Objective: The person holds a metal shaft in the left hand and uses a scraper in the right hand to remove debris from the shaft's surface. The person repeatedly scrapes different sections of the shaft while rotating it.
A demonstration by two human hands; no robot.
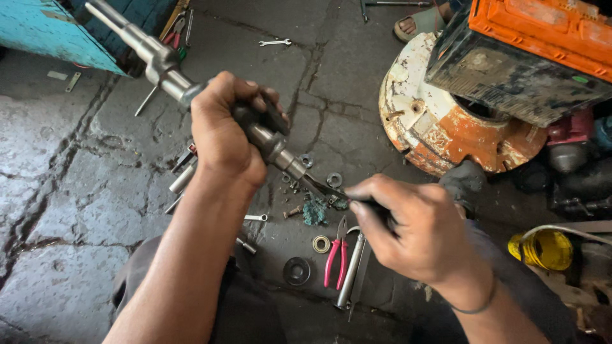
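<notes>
Left hand (223, 130) gripping stepped steel shaft (162, 64), right hand (414, 226) pinching thin dark tool (328, 188)

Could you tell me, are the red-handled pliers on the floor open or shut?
Slightly open: the red-handled pliers lie flat on the floor, their handles spread apart in a narrow V.

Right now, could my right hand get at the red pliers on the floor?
Probably yes. The red pliers lie uncovered just below the right hand, nothing between them, but that hand grips a thin tool it would have to drop.

Cracked grey concrete floor (76, 191) (damp-looking sheen), turquoise painted panel (44, 28) upper left, rusty white-orange disc (440, 121), orange crate (542, 25)
</notes>
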